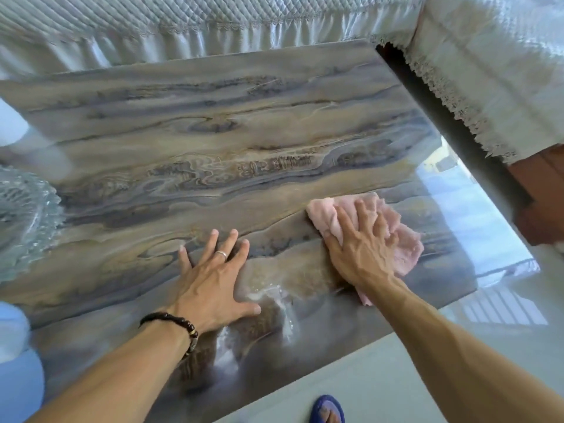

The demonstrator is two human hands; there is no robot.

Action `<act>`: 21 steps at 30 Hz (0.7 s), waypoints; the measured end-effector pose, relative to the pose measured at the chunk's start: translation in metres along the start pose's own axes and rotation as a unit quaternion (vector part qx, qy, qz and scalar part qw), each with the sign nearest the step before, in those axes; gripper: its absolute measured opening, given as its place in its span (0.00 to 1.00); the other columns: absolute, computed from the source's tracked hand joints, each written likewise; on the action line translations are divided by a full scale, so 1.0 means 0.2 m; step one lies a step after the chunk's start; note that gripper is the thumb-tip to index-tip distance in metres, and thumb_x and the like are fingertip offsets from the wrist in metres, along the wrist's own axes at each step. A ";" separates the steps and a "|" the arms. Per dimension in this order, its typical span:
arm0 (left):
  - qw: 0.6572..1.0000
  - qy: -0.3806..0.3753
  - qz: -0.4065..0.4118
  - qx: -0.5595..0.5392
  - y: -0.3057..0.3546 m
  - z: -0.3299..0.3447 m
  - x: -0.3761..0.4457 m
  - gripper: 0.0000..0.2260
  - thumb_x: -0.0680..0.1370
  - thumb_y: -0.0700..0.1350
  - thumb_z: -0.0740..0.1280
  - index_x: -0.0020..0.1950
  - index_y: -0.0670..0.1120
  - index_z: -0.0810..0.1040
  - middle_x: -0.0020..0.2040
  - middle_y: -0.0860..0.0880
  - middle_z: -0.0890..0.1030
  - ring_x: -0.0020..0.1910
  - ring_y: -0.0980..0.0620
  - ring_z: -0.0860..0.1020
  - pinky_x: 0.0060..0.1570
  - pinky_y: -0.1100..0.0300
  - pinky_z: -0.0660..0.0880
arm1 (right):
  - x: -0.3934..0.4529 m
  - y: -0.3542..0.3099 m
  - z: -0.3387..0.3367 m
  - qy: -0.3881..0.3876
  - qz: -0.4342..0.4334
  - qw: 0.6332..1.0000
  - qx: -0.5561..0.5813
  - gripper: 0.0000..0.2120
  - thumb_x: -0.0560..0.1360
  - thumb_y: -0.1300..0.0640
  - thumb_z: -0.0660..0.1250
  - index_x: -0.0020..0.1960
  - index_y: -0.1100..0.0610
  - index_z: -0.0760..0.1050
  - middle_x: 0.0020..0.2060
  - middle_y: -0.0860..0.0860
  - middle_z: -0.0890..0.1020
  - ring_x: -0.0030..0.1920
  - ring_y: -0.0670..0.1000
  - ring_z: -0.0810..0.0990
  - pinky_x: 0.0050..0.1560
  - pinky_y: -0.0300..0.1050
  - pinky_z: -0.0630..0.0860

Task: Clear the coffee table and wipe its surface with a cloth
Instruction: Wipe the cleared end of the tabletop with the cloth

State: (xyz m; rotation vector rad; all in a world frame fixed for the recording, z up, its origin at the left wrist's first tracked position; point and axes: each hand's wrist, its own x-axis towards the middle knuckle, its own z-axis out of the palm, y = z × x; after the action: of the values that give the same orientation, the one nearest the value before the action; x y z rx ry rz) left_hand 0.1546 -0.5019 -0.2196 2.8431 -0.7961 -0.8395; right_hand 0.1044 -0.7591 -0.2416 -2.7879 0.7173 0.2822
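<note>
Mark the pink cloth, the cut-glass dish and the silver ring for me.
pink terry cloth (406, 248): head view, bare fold right of the knuckles.
clear cut-glass dish (21, 221): head view, ribbed wall at left edge.
silver ring (222, 254): head view, band on a left-hand finger.

Table (213, 123): centre of view. On it, near right: cloth (393, 230), under right hand (363, 248). Left hand (213, 282): flat on the top, just left of the cloth, apart from it. Glass dish (21, 215): on the top at its left edge. Sofa (183, 29): behind the table, along its far side. Second seat (488, 71): right of the table. Sandalled foot (327, 409): on the floor before the table's near edge.
</note>
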 end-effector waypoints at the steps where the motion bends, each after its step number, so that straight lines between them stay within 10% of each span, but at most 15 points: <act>1: 1.000 0.000 -0.002 0.002 0.00 0.01 0.00 0.51 0.67 0.70 0.66 0.78 0.54 0.40 0.77 0.54 0.35 0.75 0.48 0.33 0.70 0.33 0.39 | -0.05 -0.10 0.05 0.001 -0.013 1.000 -0.002 0.27 0.80 0.37 0.48 0.77 0.38 0.49 0.80 0.50 0.44 0.78 0.62 0.43 0.72 0.71 0.46; 7: 1.000 0.027 -0.001 0.011 0.01 0.03 -0.06 0.48 0.69 0.70 0.63 0.78 0.52 0.41 0.78 0.51 0.36 0.76 0.46 0.34 0.71 0.35 0.40 | -0.43 0.09 0.13 -0.019 -0.330 0.936 -0.119 0.30 0.77 0.42 0.60 0.76 0.41 0.54 0.78 0.53 0.59 0.78 0.63 0.52 0.67 0.75 0.59; 12: 1.000 0.002 0.019 -0.019 0.03 0.07 -0.11 0.49 0.69 0.69 0.66 0.78 0.53 0.38 0.77 0.52 0.33 0.75 0.48 0.32 0.73 0.39 0.39 | -0.19 0.02 0.05 -0.003 -0.020 1.000 -0.008 0.26 0.81 0.40 0.47 0.78 0.38 0.46 0.80 0.51 0.45 0.78 0.63 0.41 0.72 0.73 0.44; 18: 1.000 0.003 0.023 -0.006 0.06 0.11 -0.17 0.49 0.70 0.67 0.67 0.78 0.51 0.39 0.77 0.51 0.35 0.75 0.47 0.34 0.73 0.38 0.42 | -0.70 0.06 0.23 -0.024 -0.285 0.954 -0.085 0.28 0.80 0.39 0.52 0.79 0.42 0.53 0.80 0.51 0.54 0.79 0.60 0.47 0.71 0.73 0.52; 21: 0.999 0.005 0.030 -0.015 0.09 0.10 -0.18 0.48 0.71 0.65 0.67 0.78 0.52 0.39 0.77 0.51 0.34 0.75 0.47 0.34 0.73 0.39 0.41 | -0.52 0.32 0.11 0.008 -0.181 0.976 -0.118 0.32 0.76 0.38 0.58 0.78 0.42 0.53 0.79 0.51 0.55 0.79 0.60 0.48 0.71 0.70 0.54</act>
State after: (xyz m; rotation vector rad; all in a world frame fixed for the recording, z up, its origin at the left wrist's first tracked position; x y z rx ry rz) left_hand 0.1095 -0.4979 -0.2151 2.7800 -0.8550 -0.8211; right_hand -0.0187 -0.7599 -0.2496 -3.0746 0.1744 0.2898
